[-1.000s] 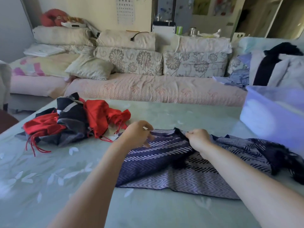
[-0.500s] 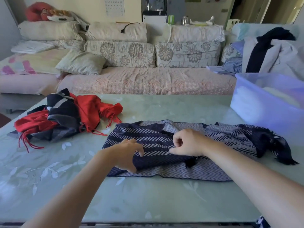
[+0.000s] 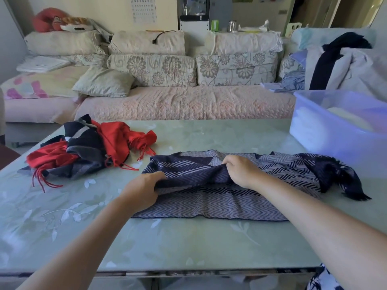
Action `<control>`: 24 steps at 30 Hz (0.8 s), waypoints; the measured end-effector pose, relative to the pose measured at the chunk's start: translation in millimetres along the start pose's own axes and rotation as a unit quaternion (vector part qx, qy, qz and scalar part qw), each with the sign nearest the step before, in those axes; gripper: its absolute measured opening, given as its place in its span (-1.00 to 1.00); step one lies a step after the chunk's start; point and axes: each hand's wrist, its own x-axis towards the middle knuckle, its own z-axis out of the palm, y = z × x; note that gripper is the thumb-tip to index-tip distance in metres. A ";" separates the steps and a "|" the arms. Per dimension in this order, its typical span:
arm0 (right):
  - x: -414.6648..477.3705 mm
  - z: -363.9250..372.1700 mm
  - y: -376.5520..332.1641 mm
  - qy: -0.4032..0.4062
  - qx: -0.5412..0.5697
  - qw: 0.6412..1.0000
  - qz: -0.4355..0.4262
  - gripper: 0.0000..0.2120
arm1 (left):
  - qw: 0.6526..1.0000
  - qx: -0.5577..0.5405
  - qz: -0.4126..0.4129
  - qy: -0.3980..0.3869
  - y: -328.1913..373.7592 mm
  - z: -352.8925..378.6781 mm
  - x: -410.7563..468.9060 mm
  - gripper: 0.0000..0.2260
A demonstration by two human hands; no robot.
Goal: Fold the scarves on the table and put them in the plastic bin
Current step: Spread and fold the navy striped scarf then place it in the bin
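Head view: the navy chevron scarf (image 3: 219, 206), lying flat across the bench (image 3: 188, 243), is being pinched along its doubled-over layer by the left hand (image 3: 142, 191) and the right hand (image 3: 243, 172), and is being judged light, limp and best gripped at edges.

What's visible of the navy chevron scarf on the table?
The navy-and-grey chevron-patterned woven scarf lies lengthwise across the pale green floral table, partly folded over itself, with dark fringe at its right end. The left hand grips its left edge; the right hand pinches a raised fold near the middle.
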 end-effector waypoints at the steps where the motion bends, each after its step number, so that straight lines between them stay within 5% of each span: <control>1: -0.6 -4.1 0.1 0.004 -0.025 1.000 -0.016 -0.73 | 1.000 0.000 -0.008 -0.026 0.7 -3.6 -1.8 -0.69; 4: -9.2 -18.3 -6.4 -0.066 -0.149 0.986 -0.046 -0.79 | 0.974 -0.006 -0.018 -0.225 8.1 -19.1 -3.2 -0.84; 7: -14.6 -21.2 -10.3 -0.241 -0.165 0.956 0.024 -0.80 | 0.920 -0.132 -0.079 -0.360 14.8 -35.9 1.4 -0.79; 9: -9.3 -15.0 -5.7 -0.245 -0.120 0.961 0.043 -0.78 | 0.934 -0.181 -0.086 -0.296 11.2 -40.3 13.3 -0.86; 13: 17.4 -5.8 -4.0 -0.023 -0.125 0.992 -0.021 -0.75 | 0.988 -0.124 -0.071 -0.065 0.9 -34.6 46.1 -0.81; 16: 41.0 10.3 -10.3 0.021 -0.086 0.995 -0.035 -0.73 | 0.994 -0.065 -0.091 0.012 -10.1 -21.7 68.8 -0.69; 19: 68.6 29.0 -19.7 0.008 -0.056 0.996 -0.069 -0.70 | 0.996 -0.049 -0.075 0.015 -26.0 -12.1 88.6 -0.63; 24: 108.3 55.6 -46.7 -0.035 -0.063 0.990 -0.125 -0.72 | 0.991 -0.060 -0.048 -0.111 -41.7 -8.5 110.9 -0.58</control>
